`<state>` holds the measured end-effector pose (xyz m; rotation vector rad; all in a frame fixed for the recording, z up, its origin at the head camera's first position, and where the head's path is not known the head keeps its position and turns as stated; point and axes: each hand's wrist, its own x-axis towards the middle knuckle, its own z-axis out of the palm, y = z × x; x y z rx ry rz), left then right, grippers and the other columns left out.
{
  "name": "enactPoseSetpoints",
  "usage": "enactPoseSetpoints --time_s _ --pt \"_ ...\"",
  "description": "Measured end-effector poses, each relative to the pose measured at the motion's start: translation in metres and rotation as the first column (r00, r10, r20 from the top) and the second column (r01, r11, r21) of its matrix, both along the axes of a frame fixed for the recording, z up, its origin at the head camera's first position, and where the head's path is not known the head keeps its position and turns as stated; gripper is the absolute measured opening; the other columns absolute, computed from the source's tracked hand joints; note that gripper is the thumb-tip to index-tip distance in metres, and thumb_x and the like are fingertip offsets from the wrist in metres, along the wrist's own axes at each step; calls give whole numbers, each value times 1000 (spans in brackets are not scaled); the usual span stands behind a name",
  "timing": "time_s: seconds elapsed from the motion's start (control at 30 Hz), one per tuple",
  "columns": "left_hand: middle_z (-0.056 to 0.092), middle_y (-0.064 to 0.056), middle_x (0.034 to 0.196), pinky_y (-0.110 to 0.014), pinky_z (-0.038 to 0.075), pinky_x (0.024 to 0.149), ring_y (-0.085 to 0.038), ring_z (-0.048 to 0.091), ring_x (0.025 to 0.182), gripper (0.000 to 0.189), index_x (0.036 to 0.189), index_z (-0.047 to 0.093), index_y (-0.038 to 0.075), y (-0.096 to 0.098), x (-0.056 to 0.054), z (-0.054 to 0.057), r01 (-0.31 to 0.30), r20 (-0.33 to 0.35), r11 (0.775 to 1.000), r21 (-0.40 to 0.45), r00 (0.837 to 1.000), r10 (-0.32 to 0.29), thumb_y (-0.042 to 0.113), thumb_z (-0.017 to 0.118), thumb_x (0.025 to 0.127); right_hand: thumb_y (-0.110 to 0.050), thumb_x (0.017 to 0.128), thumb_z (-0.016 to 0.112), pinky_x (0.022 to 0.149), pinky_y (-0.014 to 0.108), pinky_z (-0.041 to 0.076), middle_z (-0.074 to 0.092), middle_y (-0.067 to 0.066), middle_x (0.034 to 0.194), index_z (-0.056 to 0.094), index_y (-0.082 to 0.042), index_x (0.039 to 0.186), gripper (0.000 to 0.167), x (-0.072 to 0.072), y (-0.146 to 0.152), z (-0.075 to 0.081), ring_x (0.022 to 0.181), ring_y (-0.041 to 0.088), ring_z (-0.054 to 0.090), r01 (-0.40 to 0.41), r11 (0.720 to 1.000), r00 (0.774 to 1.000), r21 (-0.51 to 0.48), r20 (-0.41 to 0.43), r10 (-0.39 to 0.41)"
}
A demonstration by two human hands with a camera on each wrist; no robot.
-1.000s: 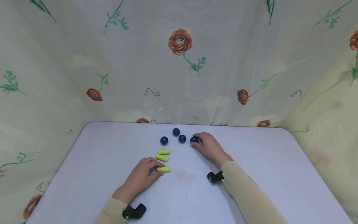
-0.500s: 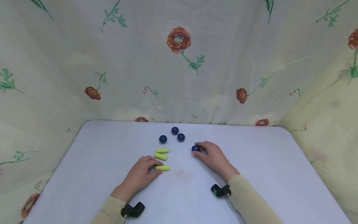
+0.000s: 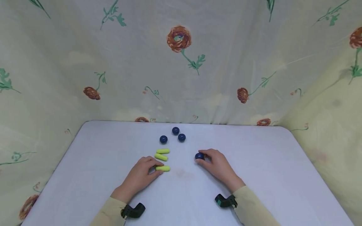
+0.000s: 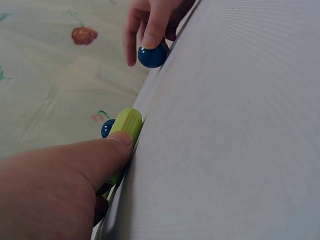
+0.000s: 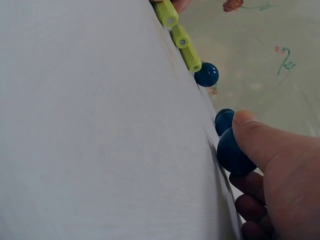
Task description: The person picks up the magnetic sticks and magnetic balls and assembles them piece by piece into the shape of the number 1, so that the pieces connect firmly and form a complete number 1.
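My left hand (image 3: 141,173) pinches a short lime-green ridged cylinder (image 3: 164,168) between thumb and finger, on the table. The left wrist view shows the thumb lying along that cylinder (image 4: 129,121). Two like cylinders (image 3: 162,151) (image 3: 161,157) lie just beyond it, close together. To the right, my right hand (image 3: 219,166) grips a dark blue ball (image 3: 199,156) between thumb and fingers, at the table top. In the right wrist view the thumb covers part of this glossy ball (image 5: 234,152).
Three more dark blue balls (image 3: 163,139) (image 3: 175,131) (image 3: 182,137) sit apart from the hands toward the back of the white table (image 3: 254,175). A flowered cloth (image 3: 215,78) hangs behind and at both sides. Black wrist cameras (image 3: 133,210) (image 3: 226,201) are strapped to both wrists.
My right hand has drawn the blue ball nearer, away from the other balls at the back. The left hand keeps its pinch on the green cylinder in nearly the same spot.
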<state>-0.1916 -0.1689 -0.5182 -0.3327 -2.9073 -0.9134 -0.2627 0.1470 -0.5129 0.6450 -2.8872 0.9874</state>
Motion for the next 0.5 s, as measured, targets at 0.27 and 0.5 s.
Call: enactPoseSetpoints --time_s 0.27,0.5 --pt "60 17 101 -35 47 89 -9 54 101 22 107 72 30 0 1 0 5 -6 1000 3 1000 -5 33 78 87 -50 89 71 93 41 48 66 -4 117 67 -24 128 47 4 4 -6 108 16 60 -15 1000 999 -27 -51 14" --pt "59 17 101 -33 47 89 -8 54 101 22 108 72 30 -1 0 -3 14 -22 1000 10 1000 -14 33 78 87 -33 92 71 100 44 43 64 0 126 62 -20 135 46 5 10 -9 117 22 57 -58 996 997 -65 -56 55"
